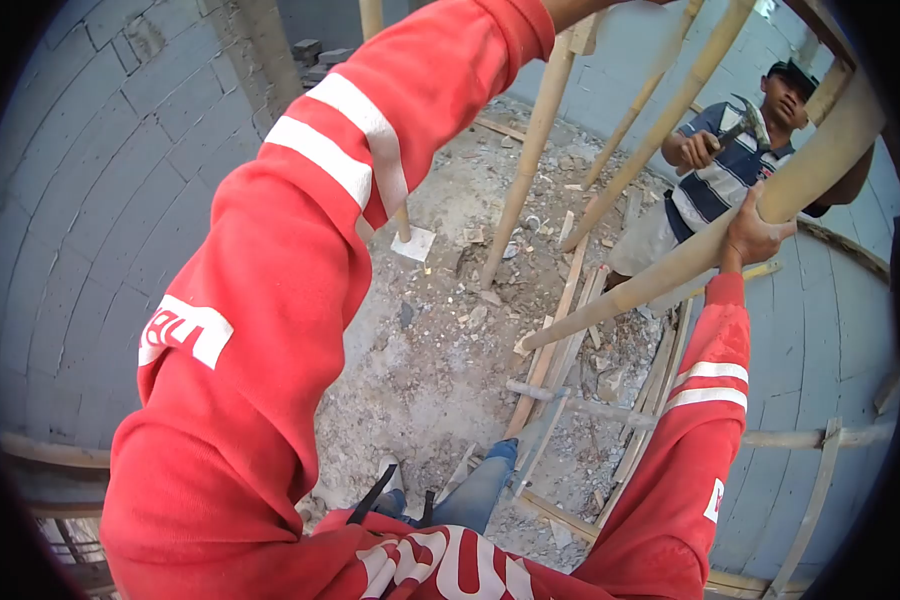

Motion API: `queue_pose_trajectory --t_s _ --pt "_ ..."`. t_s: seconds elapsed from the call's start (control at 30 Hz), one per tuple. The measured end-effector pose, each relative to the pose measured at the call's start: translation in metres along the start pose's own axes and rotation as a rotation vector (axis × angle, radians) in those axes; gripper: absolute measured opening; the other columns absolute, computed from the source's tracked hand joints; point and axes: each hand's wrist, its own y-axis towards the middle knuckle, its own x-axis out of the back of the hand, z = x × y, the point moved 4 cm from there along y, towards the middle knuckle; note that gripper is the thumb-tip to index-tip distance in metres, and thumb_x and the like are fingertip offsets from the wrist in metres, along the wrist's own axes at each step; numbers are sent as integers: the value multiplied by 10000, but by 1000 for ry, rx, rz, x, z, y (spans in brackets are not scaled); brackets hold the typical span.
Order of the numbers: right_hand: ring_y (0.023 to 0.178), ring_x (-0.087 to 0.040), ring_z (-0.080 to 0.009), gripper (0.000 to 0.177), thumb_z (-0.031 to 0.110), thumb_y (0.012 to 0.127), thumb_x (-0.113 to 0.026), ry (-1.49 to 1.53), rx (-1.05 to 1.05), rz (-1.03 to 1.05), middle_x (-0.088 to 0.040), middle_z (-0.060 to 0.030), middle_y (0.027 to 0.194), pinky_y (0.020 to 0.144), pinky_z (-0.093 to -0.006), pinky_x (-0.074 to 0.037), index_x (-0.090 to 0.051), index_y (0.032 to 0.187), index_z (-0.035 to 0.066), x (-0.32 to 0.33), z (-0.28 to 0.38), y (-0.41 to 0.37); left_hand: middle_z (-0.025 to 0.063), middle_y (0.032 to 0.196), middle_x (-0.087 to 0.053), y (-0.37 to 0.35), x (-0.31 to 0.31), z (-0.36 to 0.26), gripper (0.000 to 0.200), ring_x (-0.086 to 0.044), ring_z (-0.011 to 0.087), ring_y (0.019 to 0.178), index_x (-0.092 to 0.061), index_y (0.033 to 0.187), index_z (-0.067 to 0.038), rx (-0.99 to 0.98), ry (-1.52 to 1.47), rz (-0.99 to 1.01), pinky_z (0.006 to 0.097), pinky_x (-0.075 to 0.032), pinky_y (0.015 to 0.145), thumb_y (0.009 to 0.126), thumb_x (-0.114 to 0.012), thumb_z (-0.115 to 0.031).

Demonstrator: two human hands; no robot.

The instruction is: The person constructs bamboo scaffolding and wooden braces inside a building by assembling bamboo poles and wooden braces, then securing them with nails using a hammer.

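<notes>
My right hand (pixel 753 232) grips a thick slanted bamboo pole (pixel 670 265) from below, at the right of the head view. My left arm, in a red sleeve (pixel 270 300) with white stripes, reaches up past the top edge, so my left hand is hidden. A second person (pixel 715 180) in a striped shirt stands beyond the pole and holds a hammer (pixel 742 118) raised in one hand. My legs in jeans (pixel 480 490) and a sandalled foot show far below.
Several upright and slanted bamboo poles (pixel 530 160) form a scaffold around me. Grey block walls (pixel 90 200) close in left and right. The ground below (pixel 440 340) is strewn with rubble, wooden laths and a white tile piece (pixel 414 243).
</notes>
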Motion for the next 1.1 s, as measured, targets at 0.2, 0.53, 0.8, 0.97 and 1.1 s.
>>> queue_pose_trajectory --t_s 0.2,0.53,0.8,0.97,1.1 --pt "874 -691 -471 1048 787 589 -756 -173 -16 29 -701 -282 949 791 -526 -556 -561 1181 -55 -30 -53 26 242 1113 -598 -399 -28 -10 417 -563 408 1095 -567 1196 -20 808 -488 286 548 -422 938 888 -652 -289" --pt "916 -678 -472 1003 743 613 -792 -188 46 -89 -677 -299 989 824 -531 -558 -572 1077 -118 -19 -68 43 257 1176 -660 -928 207 -161 557 -611 433 1125 -689 1117 3 1666 -354 1470 461 -501 969 839 -605 -472" --pt "916 -691 -391 873 629 769 -762 -183 61 -94 -671 -296 1040 813 -494 -585 -563 1091 -158 6 -96 57 175 1096 -705 -1017 295 -92 414 -668 394 1014 -730 990 -60 1617 68 1643 518 -520 917 931 -451 -360" --pt "997 -678 -295 741 488 862 -747 13 -156 -34 -663 -249 1134 873 -447 -592 -556 1159 -163 34 -73 36 200 1094 -709 -989 150 33 355 -669 348 1049 -730 994 -72 2187 -122 1061 414 -517 918 808 -712 -375" --pt "1027 -663 -286 677 456 889 -720 118 -273 -49 -643 -222 1201 876 -419 -588 -582 1199 -129 53 -49 -9 160 867 -710 -834 -62 215 327 -705 223 748 -652 1108 -11 1861 -515 613 354 -546 723 916 -671 -275"
